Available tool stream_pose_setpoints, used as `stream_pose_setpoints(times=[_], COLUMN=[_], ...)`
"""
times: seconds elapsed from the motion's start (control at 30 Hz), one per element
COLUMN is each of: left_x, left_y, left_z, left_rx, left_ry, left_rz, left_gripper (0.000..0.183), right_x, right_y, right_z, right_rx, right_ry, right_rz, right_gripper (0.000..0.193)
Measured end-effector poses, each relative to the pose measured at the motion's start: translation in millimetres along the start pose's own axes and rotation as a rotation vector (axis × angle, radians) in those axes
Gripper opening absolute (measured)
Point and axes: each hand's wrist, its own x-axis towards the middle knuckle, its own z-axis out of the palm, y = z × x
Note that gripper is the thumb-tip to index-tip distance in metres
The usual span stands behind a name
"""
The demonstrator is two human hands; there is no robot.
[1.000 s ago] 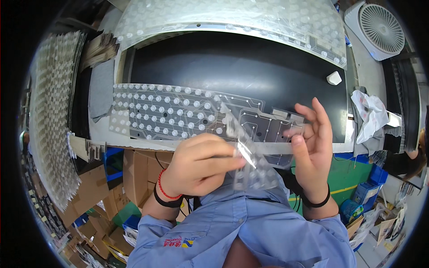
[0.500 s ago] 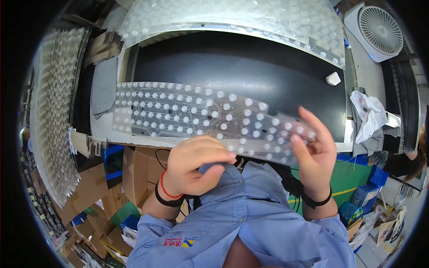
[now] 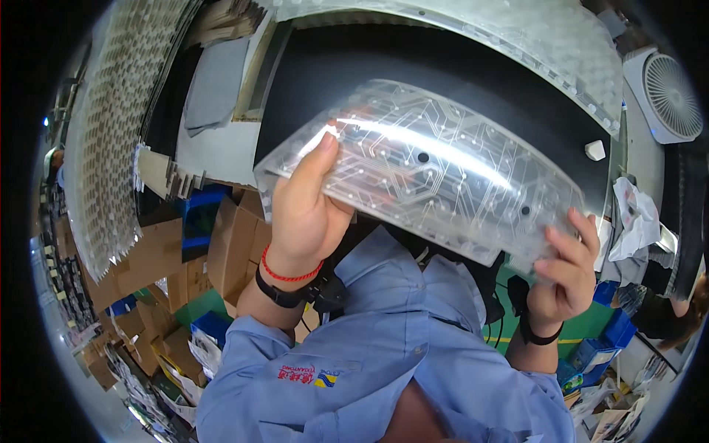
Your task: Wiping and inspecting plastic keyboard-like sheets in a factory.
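A clear keyboard membrane sheet (image 3: 436,170) with silvery circuit traces is held up in front of me, bowed and shining along its top. Its left part is in my left hand (image 3: 306,214), the thumb lying over the upper face and the other fingers behind the sheet. At the opposite end, my right hand (image 3: 565,273) grips the lower right corner, fingers bent at the edge. Below and behind the sheet is a black work surface (image 3: 317,59), partly covered by it.
Many dotted clear sheets (image 3: 509,44) lie along the back. At left stands a tall stack of similar sheets (image 3: 122,125), beside a grey cloth (image 3: 214,85). A small white block (image 3: 594,150), crumpled white paper (image 3: 635,218) and a fan (image 3: 668,96) are at right. Cardboard boxes (image 3: 236,244) stand below the table.
The membrane, earlier low over the table with white domes showing, is now raised and bowed with its traces showing. My left hand has taken hold of its left part. The view has shifted.
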Motion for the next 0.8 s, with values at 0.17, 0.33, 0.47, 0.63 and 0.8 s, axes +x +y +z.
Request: stream_pose_setpoints(times=[0.17,0.33,0.47,0.63,0.8], left_x=[6.1,7.2,7.1,6.9,7.1], left_y=[2.4,2.9,1.6,0.9,0.9], left_z=[12.1,12.2,11.8,11.1,11.7], left_rx=[0.06,0.048,0.057,0.046,0.055], left_ry=[0.06,0.042,0.052,0.073,0.09], left_rz=[-0.045,-0.036,-0.019,-0.001,-0.001], left_gripper=[0.051,0.047,0.047,0.047,0.047], right_x=[-0.2,0.0,-0.9,-0.6,0.2], right_y=[10.5,12.2,13.5,13.6,12.8], right_z=[13.5,15.0,15.2,16.1,16.8], right_rx=[0.174,0.169,0.176,0.156,0.162], right_ry=[0.039,0.031,0.026,0.031,0.035], right_rz=[0.221,0.204,0.212,0.201,0.197], right_gripper=[0.02,0.024,0.025,0.025,0.024])
